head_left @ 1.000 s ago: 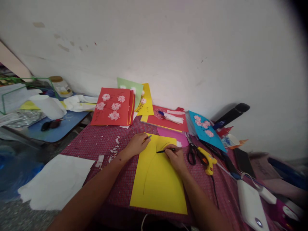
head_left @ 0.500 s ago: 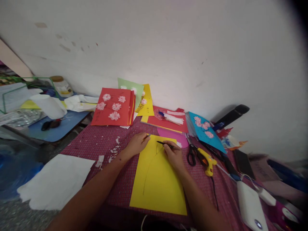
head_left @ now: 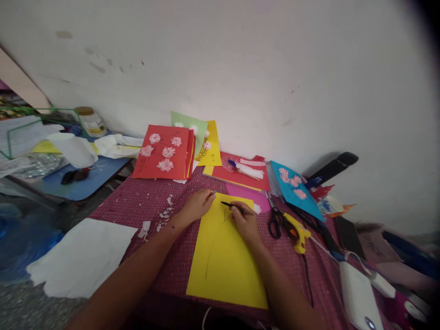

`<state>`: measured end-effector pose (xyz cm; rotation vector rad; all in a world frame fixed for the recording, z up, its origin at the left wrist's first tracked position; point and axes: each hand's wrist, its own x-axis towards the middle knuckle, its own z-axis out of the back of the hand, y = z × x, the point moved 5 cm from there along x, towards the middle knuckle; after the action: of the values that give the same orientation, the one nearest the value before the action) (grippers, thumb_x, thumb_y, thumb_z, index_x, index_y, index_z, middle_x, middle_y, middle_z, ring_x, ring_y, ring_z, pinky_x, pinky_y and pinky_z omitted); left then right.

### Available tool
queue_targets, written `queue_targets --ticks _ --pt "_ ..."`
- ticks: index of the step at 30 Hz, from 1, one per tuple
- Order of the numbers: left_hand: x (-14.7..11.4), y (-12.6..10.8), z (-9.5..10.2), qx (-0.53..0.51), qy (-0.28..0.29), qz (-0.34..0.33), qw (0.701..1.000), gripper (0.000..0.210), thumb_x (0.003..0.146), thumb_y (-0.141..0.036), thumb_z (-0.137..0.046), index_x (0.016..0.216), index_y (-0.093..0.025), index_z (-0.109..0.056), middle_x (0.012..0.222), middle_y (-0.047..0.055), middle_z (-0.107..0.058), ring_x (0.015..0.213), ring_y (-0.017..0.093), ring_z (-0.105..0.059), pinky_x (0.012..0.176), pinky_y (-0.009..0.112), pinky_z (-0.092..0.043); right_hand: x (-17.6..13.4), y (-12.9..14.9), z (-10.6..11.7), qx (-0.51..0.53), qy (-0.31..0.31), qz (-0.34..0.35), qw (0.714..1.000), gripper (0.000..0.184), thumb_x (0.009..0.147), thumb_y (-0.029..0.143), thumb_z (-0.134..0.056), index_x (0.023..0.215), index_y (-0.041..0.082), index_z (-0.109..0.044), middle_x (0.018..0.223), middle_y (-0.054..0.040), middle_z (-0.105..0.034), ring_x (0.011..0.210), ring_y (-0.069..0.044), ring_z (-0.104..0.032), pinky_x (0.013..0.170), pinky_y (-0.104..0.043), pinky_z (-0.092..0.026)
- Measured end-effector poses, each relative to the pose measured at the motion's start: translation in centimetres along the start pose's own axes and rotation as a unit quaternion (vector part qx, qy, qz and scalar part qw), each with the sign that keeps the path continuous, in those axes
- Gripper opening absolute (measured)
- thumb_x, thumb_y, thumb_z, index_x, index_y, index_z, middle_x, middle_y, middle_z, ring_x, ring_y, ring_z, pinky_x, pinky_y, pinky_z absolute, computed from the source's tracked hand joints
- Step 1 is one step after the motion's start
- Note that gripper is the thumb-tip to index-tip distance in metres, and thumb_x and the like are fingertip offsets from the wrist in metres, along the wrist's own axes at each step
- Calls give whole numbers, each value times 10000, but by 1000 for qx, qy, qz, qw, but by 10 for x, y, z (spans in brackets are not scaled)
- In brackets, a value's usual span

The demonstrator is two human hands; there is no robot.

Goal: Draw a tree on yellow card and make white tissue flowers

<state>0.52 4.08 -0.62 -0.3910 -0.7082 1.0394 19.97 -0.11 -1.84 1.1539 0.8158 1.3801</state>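
A yellow sheet of paper [head_left: 227, 266] lies in front of me with a long thin curved line drawn on it and short strokes near its top. My right hand [head_left: 244, 222] is closed around a black pen [head_left: 233, 206], whose tip points left over the upper part of the sheet. Whether the tip touches the paper, I cannot tell. At the sheet's top left corner, my left hand [head_left: 197, 205] is closed, with a small grey pen cap [head_left: 213, 192] poking out between thumb and finger.
Scissors [head_left: 274, 223] and a yellow glue gun [head_left: 299, 238] with a cord lie to the right. Flower cards stand behind, including a red card [head_left: 161, 153] and a blue card [head_left: 297, 188]. White paper [head_left: 82, 256] is at left; a white power bank [head_left: 359, 295] sits at right.
The pen tip has shifted slightly left over the top of the yellow sheet, with my right hand. My left hand stays at the corner. The whole view has moved a little.
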Motion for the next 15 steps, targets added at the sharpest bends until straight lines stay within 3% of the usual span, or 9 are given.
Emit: queue_targets --ticks 15 --pt "0 -2 3 -15 -6 -1 1000 263 960 -322 -388 750 -200 -490 727 19 -560 697 162 -518 638 284 -330 -2 -8 14 10 -65 -18 998 224 813 354 -592 920 178 -681 753 -37 -674 563 -158 -567 504 -265 -444"
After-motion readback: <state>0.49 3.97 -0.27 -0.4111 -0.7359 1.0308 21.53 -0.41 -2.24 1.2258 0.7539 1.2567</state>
